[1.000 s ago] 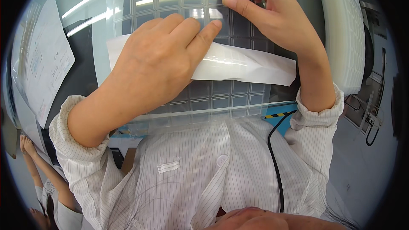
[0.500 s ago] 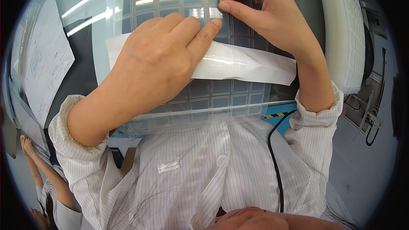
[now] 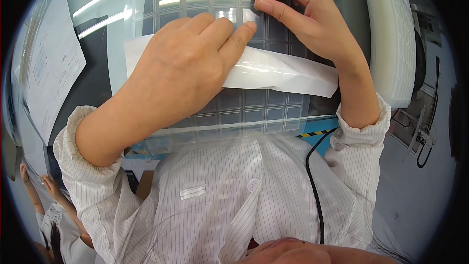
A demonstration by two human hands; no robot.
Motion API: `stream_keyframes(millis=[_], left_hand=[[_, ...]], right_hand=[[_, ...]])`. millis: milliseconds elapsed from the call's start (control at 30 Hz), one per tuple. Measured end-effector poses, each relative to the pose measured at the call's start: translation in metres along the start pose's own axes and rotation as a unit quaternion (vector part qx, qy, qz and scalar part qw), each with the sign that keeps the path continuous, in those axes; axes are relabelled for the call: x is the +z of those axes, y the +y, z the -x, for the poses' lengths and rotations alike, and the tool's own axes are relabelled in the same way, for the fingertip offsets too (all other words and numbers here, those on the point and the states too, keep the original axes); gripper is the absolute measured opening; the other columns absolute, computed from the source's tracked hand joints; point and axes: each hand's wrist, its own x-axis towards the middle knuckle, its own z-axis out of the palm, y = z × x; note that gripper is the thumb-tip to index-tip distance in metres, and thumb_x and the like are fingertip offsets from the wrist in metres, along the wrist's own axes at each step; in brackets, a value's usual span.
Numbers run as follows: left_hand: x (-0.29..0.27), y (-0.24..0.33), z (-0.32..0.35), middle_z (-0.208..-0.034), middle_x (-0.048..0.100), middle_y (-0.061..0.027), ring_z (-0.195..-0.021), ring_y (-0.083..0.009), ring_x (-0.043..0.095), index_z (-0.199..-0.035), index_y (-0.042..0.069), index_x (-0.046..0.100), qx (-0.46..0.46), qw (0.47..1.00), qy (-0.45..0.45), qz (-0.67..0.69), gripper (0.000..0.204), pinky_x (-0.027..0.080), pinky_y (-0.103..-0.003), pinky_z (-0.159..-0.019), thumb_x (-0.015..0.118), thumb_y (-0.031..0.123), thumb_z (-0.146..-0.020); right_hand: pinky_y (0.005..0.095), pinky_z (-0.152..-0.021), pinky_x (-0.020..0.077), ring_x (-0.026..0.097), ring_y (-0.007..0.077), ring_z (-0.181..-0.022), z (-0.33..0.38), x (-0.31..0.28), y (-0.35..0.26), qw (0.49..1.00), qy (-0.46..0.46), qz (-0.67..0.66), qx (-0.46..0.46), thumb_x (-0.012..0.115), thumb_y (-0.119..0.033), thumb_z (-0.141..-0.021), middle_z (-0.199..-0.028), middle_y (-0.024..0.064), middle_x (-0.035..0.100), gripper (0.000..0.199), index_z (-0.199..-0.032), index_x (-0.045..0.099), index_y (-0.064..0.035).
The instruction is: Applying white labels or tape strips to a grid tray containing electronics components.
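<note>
A clear plastic tray [image 3: 229, 104] with rows of square compartments lies before me. Across it runs a white glossy paper strip [image 3: 288, 74], like a backing sheet. My left hand [image 3: 188, 61] is over the strip's left half, back upward, fingers curled under and thumb pointing right; what its fingertips hold is hidden. Beyond the strip, over the tray's far right part, my right hand [image 3: 303, 12] is closed in a pinch of thumb and forefinger. Anything between those tips is too small to make out.
A stack of translucent trays [image 3: 393, 44] stands on the right. To the left lies a printed paper sheet [image 3: 53, 63]. A black cable [image 3: 312, 181] hangs in front of my striped coat. At lower left, another person's arms [image 3: 56, 190] reach in.
My hands keep nearly the same poses over the tray, with only a slight shift of the whole view. The other person's hands at lower left have moved apart.
</note>
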Motion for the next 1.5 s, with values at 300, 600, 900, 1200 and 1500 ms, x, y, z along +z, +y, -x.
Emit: stream_keyframes(millis=[300,600,900,1200,1500], left_hand=[[0.000,-0.001,0.003,-0.087,0.054,-0.0088,-0.078,-0.0264,0.057,-0.138,0.002,0.061,-0.008,1.000,-0.002,-0.009,0.075,0.049,-0.039,-0.068,0.074,-0.002,-0.065],[0.000,0.000,-0.001,-0.085,0.053,-0.0089,-0.077,-0.0265,0.057,-0.137,0.002,0.062,-0.004,1.000,0.001,-0.006,0.073,0.049,-0.039,-0.068,0.072,-0.003,-0.066],[0.000,0.000,0.000,-0.087,0.053,-0.0090,-0.078,-0.0265,0.057,-0.138,0.002,0.061,-0.005,1.000,-0.007,-0.007,0.076,0.049,-0.039,-0.069,0.073,-0.004,-0.063],[0.000,0.001,0.000,-0.087,0.054,-0.0088,-0.079,-0.0267,0.057,-0.138,0.002,0.061,-0.009,1.000,-0.010,-0.008,0.077,0.049,-0.039,-0.069,0.074,-0.003,-0.063],[0.000,0.001,0.001,-0.087,0.054,-0.0089,-0.079,-0.0267,0.057,-0.138,0.002,0.061,-0.003,1.000,-0.006,-0.009,0.076,0.050,-0.039,-0.069,0.074,-0.003,-0.064]], right_hand=[[0.0309,-0.086,0.0447,0.055,0.0207,-0.095,-0.004,0.004,-0.025,1.000,-0.005,0.007,0.017,0.065,-0.003,-0.095,-0.102,0.0110,0.058,0.007,-0.090,0.062,0.0015],[0.0246,-0.075,0.0440,0.053,0.0115,-0.084,0.003,0.007,0.018,0.979,0.031,-0.125,-0.159,0.067,-0.002,-0.096,-0.102,0.0079,0.059,0.008,-0.091,0.063,0.0025],[0.0252,-0.075,0.0443,0.053,0.0126,-0.085,0.004,0.010,0.011,0.984,0.051,-0.125,-0.116,0.068,0.000,-0.094,-0.100,0.0082,0.058,0.008,-0.089,0.063,0.0043],[0.0262,-0.076,0.0453,0.056,0.0151,-0.085,-0.006,0.004,-0.035,0.997,0.030,-0.012,0.063,0.071,-0.002,-0.091,-0.098,0.0083,0.059,0.009,-0.087,0.065,0.0036],[0.0289,-0.075,0.0466,0.057,0.0175,-0.084,-0.010,0.004,-0.048,0.963,-0.001,0.130,0.237,0.072,-0.003,-0.089,-0.096,0.0087,0.059,0.010,-0.086,0.065,0.0028]])
